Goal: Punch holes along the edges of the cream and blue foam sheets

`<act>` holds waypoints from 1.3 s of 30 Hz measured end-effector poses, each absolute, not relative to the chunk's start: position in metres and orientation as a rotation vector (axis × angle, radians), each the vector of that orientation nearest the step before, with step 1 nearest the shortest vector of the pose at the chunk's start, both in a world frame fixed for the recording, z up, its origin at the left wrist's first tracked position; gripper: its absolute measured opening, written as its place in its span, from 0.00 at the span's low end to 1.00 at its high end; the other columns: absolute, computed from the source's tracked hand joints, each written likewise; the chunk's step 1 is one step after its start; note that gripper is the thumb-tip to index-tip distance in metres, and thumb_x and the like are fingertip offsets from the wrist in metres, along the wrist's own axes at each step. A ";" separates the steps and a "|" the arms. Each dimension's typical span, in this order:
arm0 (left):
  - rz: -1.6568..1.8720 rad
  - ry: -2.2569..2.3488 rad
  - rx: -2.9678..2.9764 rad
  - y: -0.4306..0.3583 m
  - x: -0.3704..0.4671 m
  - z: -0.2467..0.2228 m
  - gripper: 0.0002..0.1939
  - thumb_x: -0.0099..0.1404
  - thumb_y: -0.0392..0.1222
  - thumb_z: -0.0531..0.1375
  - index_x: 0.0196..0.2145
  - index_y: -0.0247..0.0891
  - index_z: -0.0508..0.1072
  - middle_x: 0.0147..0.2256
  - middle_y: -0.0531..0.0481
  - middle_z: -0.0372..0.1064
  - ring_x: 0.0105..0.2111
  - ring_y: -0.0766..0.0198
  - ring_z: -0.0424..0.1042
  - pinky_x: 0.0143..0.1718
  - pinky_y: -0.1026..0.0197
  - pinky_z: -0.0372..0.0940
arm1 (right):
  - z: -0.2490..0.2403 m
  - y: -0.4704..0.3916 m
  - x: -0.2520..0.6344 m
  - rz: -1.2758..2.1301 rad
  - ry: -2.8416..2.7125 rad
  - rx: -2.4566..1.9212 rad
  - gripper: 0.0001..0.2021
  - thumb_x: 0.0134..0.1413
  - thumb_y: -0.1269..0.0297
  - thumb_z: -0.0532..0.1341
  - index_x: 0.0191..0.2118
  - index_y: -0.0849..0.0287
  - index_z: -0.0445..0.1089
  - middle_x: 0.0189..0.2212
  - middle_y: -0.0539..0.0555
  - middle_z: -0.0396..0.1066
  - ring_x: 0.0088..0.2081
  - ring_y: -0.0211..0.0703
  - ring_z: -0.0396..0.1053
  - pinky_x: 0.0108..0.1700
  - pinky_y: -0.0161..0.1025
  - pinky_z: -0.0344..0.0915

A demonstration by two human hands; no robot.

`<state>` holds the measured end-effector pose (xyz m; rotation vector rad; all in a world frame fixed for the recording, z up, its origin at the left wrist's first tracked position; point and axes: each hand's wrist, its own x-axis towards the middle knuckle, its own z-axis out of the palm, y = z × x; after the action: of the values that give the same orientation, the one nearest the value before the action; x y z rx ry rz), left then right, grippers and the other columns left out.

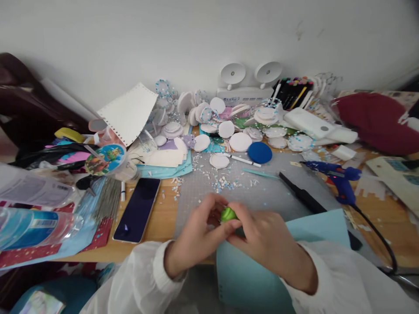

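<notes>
My left hand [199, 233] and my right hand [266, 240] meet at the front edge of the table. Between their fingertips they hold a small, glossy, bright green object [228, 214]; its exact kind is mostly hidden by the fingers. Both hands are closed around it. A light blue sheet of paper [252, 279] extends beneath my right hand and wrist, with a row of small holes along its lower left edge. Just beyond the hands, small white and blue paper bits [224, 184] are scattered over a grey cutting mat [193, 196].
A phone [137, 210] lies left of the mat. On the right are a blue glue gun [342, 176] with its cord and a black-handled tool [303, 192]. White discs [240, 141], a blue disc [259, 152] and a pen [242, 160] crowd the back. A plastic bottle [39, 226] lies left.
</notes>
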<state>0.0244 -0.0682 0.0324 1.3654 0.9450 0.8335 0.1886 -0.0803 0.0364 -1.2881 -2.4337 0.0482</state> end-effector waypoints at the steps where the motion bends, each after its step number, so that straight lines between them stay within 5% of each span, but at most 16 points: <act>1: 0.839 0.912 1.302 -0.064 0.027 0.030 0.16 0.62 0.48 0.62 0.42 0.35 0.64 0.34 0.50 0.67 0.34 0.66 0.68 0.33 0.66 0.64 | 0.035 -0.080 0.190 0.037 -2.407 -1.304 0.16 0.62 0.53 0.53 0.42 0.62 0.66 0.20 0.53 0.73 0.19 0.43 0.71 0.21 0.37 0.51; 6: 0.750 0.859 0.947 -0.043 0.026 0.023 0.19 0.63 0.54 0.58 0.41 0.36 0.65 0.26 0.54 0.66 0.22 0.71 0.66 0.22 0.69 0.59 | 0.037 -0.080 0.223 0.187 -2.276 -1.447 0.23 0.56 0.43 0.56 0.45 0.60 0.66 0.17 0.48 0.69 0.17 0.40 0.68 0.21 0.36 0.55; 9: 0.643 0.863 0.823 -0.028 0.020 0.021 0.20 0.65 0.57 0.53 0.36 0.34 0.67 0.24 0.53 0.66 0.18 0.73 0.62 0.17 0.71 0.52 | 0.041 -0.091 0.252 0.454 -2.347 -1.450 0.12 0.57 0.51 0.59 0.30 0.53 0.68 0.19 0.47 0.70 0.20 0.40 0.69 0.21 0.35 0.58; 17: 0.478 0.859 0.731 -0.008 0.019 0.012 0.18 0.65 0.53 0.48 0.31 0.36 0.65 0.14 0.57 0.59 0.12 0.73 0.53 0.13 0.70 0.43 | 0.050 -0.101 0.272 0.663 -2.241 -1.427 0.14 0.62 0.58 0.52 0.27 0.53 0.66 0.21 0.50 0.69 0.23 0.40 0.67 0.24 0.35 0.61; 24: 0.593 0.802 0.702 -0.008 0.017 0.005 0.31 0.63 0.68 0.40 0.26 0.37 0.61 0.16 0.54 0.61 0.14 0.72 0.54 0.15 0.68 0.43 | 0.029 -0.030 0.224 0.834 -2.214 -1.347 0.15 0.64 0.58 0.51 0.27 0.57 0.63 0.21 0.47 0.63 0.25 0.37 0.62 0.28 0.33 0.57; 32: 0.766 0.661 0.609 -0.011 0.011 0.006 0.12 0.61 0.46 0.55 0.27 0.37 0.58 0.26 0.55 0.57 0.23 0.72 0.57 0.25 0.67 0.52 | 0.001 -0.011 0.206 1.093 -1.994 -1.171 0.16 0.63 0.58 0.51 0.25 0.58 0.61 0.20 0.47 0.59 0.24 0.35 0.59 0.27 0.32 0.55; 39: 0.752 0.822 0.820 -0.013 0.010 0.003 0.17 0.68 0.54 0.53 0.44 0.37 0.63 0.27 0.53 0.66 0.24 0.71 0.60 0.25 0.68 0.53 | 0.004 -0.014 0.211 1.170 -1.945 -1.226 0.13 0.62 0.59 0.53 0.28 0.58 0.65 0.22 0.48 0.64 0.26 0.36 0.62 0.29 0.32 0.58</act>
<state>0.0100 -0.0128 0.0035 0.8199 0.8225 0.7516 0.2108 -0.0139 0.0039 -1.2258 -1.9451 1.1701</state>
